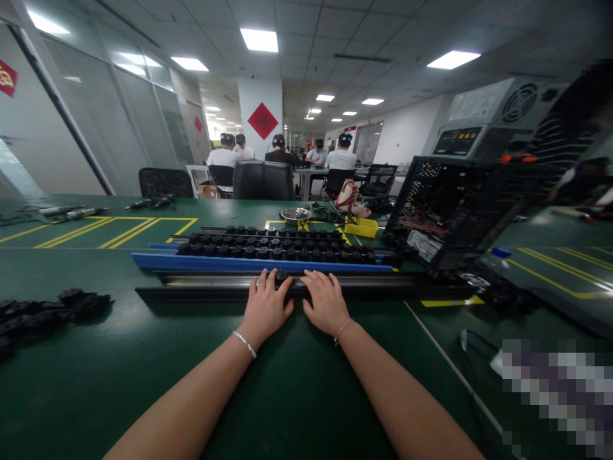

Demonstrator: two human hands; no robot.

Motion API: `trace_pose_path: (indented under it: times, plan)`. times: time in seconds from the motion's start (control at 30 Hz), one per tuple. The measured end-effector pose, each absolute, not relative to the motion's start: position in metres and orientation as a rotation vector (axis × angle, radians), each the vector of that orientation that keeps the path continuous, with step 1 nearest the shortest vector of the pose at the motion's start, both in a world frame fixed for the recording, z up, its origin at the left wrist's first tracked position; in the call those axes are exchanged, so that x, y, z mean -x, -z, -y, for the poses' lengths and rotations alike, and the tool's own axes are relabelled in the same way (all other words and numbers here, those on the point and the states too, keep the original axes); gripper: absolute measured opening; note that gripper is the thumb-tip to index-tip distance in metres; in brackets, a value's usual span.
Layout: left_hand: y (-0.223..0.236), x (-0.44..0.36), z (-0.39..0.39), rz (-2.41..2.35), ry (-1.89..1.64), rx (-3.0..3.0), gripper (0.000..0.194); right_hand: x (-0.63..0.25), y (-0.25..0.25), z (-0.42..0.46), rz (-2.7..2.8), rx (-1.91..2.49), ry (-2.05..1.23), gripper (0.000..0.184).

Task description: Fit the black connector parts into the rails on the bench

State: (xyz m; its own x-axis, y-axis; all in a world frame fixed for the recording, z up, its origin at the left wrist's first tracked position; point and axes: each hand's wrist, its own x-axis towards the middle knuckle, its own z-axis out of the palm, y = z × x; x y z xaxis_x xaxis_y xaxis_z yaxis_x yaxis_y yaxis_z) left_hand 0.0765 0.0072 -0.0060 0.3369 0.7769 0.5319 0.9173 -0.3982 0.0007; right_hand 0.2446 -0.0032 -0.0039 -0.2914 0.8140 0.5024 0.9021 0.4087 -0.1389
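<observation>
My left hand point(265, 305) and my right hand point(325, 300) rest side by side on a long dark rail point(201, 286) lying across the green table. A small black knob-like part point(282, 276) sits on the rail between my two hands; my left fingers touch it. Fingers of both hands lie stretched forward over the rail. Behind it, blue rails point(158, 260) carry rows of several black round parts point(278, 246).
An open black computer case point(460, 211) stands at the right, with a grey unit point(488, 118) behind it. A heap of black parts point(52, 310) lies at the left. A metal bowl point(295, 214) and yellow tray point(363, 227) sit farther back. Several people sit at distant desks.
</observation>
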Motion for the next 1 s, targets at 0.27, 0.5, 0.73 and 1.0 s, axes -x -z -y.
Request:
trace_pose_path:
  times: [0.27, 0.5, 0.73, 1.0]
  plan:
    - [0.005, -0.068, -0.008, 1.535, 0.673, 2.281, 0.047, -0.253, 0.011, -0.003, 2.118, 1.574, 0.342, 0.035]
    - [0.005, -0.068, -0.009, 1.606, 0.665, 2.215, 0.046, -0.251, 0.008, -0.002, 2.125, 1.607, 0.337, 0.032]
    - [0.004, -0.071, -0.01, 1.644, 0.639, 2.175, 0.047, -0.251, 0.008, -0.002, 2.125, 1.607, 0.356, 0.03]
    - [0.001, -0.061, -0.012, 1.676, 0.693, 2.143, 0.042, -0.252, 0.008, -0.002, 2.124, 1.605, 0.349, 0.029]
